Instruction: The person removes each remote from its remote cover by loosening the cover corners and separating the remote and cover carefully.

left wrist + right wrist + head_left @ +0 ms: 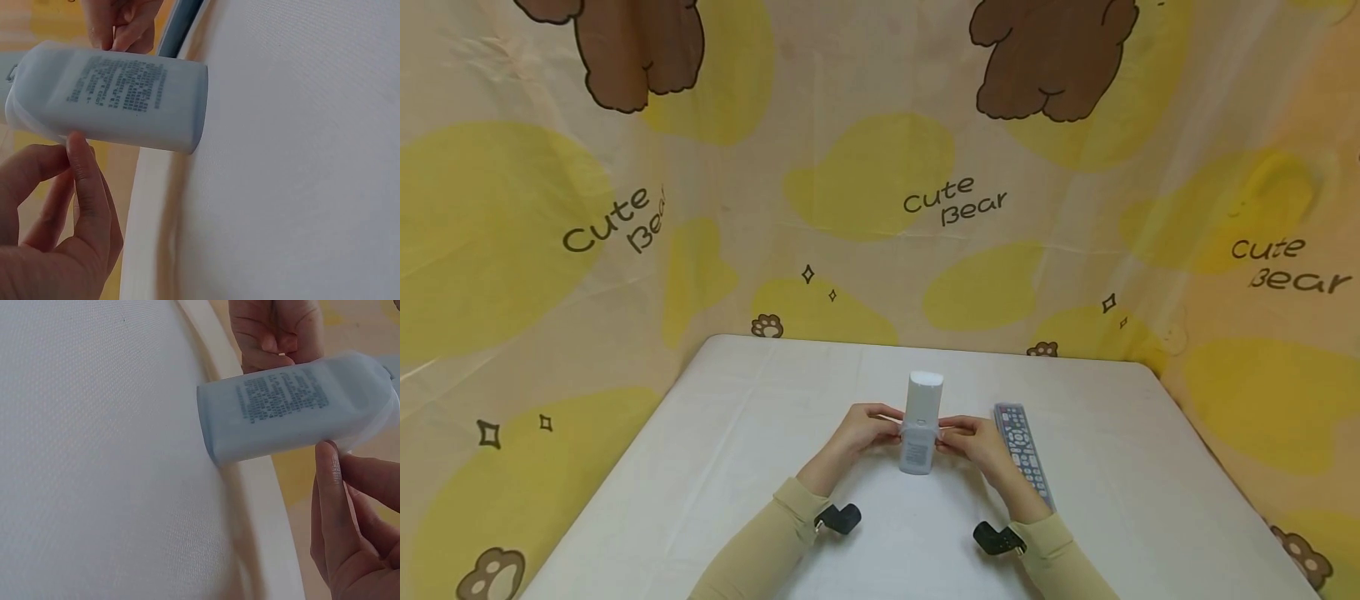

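A white remote control [922,400] is held upright between the hands, its back towards me. A translucent sleeve-like cover [917,450] encloses its lower part, and small printed text [128,84] shows through. My left hand [867,429] pinches the cover's rim on the left side with thumb and fingers. On the opposite side, my right hand [972,442] pinches the rim in the same way. Whether the lower end touches the table I cannot tell. The remote's front is hidden.
A second remote, grey with many buttons [1022,446], lies on the white table [700,500] just right of my right hand, partly behind the wrist. A patterned cloth [865,175] hangs behind the table and along its sides.
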Available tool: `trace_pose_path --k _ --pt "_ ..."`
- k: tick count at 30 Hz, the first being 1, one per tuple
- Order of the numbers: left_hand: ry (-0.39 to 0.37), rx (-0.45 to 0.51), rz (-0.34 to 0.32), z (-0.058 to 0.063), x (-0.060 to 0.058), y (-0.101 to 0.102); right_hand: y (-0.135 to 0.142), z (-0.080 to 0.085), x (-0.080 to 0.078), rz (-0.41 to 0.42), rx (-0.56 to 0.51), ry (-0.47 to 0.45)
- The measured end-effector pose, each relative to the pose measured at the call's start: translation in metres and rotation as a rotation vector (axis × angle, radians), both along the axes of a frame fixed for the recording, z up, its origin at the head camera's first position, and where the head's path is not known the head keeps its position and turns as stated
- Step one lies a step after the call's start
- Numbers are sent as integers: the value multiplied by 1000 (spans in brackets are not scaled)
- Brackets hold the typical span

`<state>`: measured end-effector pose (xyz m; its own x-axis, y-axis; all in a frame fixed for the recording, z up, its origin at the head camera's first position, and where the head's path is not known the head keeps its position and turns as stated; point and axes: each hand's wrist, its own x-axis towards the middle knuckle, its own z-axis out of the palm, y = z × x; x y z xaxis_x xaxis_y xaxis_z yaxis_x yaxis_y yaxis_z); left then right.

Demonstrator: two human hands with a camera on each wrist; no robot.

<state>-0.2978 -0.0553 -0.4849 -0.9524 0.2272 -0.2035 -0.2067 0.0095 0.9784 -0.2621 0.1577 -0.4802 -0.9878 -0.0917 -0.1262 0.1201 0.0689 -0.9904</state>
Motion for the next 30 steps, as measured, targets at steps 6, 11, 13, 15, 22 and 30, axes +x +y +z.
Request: trace_pose_path --k 6,11,13,15,22,30 --pt "3 -5 0 0 0 1 0 -1 0 -27 32 -12" --pt "-4 -19 9 2 2 1 -2 -1 -1 -62 51 -29" --pt "-1 -23 9 2 3 1 -3 0 -1 -75 59 -40" --pt "1 -24 8 2 3 1 -4 1 0 -79 71 -41" --pt "-8 -31 3 -3 3 0 -5 -3 1 -84 115 -47" --pt "-18 -47 8 -5 3 1 -5 -7 0 -80 123 -30"
